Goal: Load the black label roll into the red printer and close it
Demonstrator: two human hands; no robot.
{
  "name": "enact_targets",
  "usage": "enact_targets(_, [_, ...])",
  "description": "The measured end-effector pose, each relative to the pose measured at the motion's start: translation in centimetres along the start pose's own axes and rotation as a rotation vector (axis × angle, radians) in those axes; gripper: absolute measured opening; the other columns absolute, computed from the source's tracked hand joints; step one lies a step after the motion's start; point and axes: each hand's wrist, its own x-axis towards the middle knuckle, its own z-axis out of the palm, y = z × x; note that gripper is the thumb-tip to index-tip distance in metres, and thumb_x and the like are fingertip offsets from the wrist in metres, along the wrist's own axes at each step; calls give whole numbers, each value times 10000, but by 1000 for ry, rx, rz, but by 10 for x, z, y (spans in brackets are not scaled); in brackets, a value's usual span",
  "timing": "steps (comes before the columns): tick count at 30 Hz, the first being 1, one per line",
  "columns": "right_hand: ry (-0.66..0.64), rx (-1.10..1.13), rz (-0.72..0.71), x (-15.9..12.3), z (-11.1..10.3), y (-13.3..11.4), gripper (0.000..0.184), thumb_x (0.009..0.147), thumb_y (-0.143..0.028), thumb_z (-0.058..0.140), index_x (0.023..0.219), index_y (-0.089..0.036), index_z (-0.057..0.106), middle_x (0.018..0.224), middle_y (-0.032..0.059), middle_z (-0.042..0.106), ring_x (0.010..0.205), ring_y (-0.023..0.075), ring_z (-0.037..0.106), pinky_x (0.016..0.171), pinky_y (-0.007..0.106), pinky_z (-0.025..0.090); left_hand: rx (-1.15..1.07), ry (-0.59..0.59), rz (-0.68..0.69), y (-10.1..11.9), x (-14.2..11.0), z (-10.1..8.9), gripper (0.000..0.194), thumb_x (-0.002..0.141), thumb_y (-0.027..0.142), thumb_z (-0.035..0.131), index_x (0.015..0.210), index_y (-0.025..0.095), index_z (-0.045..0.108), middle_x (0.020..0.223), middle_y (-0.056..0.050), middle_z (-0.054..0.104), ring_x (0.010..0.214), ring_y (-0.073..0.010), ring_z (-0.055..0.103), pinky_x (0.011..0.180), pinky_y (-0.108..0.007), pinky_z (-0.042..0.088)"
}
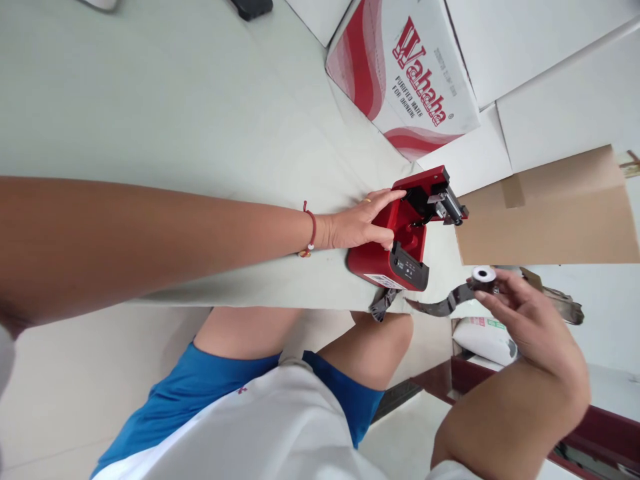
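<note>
A small red printer (363, 263) stands on the pale table with its lid (420, 180) raised. Inside it a red compartment and a black roller part are visible. My left hand (353, 225) grips the printer, one finger at the lid and the thumb near the dark control panel (410, 268). Off to the right, my right hand (525, 313) pinches a small roll (483, 277) with a white core. A dark, glossy strip (445, 307) hangs curling from that roll towards the printer. The roll is apart from the printer.
A crumpled dark strip (384, 303) lies at the table edge beside the printer. White Wahaha water cartons (405, 73) and a brown cardboard piece (550, 213) stand behind. A black object (253, 7) is at the top edge. A white bag (485, 339) sits beyond the table.
</note>
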Motion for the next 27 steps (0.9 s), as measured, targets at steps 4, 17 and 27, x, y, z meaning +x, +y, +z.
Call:
enact_targets(4, [-192,45,128,28,42,39,408,783,-505,787,1088,-235,766,1057,91,823,879,256,723,815,385,569,25,-4,-21,2,3,-1,1158,719,377,764,1768,232,298,1825,-151,270,1701,-406,280,1431,-581,225])
enact_targets(17, [-164,148,-75,47,129,7,458,848,-470,697,1194,-184,786,1156,110,841,1067,298,759,914,375,600,25,21,-9,-7,7,2,1120,691,399,797,1724,298,376,1814,-132,306,1720,-393,256,1443,-589,168])
enact_targets(27, [-430,58,-145,1,27,-10,388,975,-504,745,1272,-266,820,895,35,762,794,205,665,753,324,565,-45,50,0,-9,5,5,1179,703,383,795,1771,377,295,1788,-99,337,1667,-432,319,1399,-659,263])
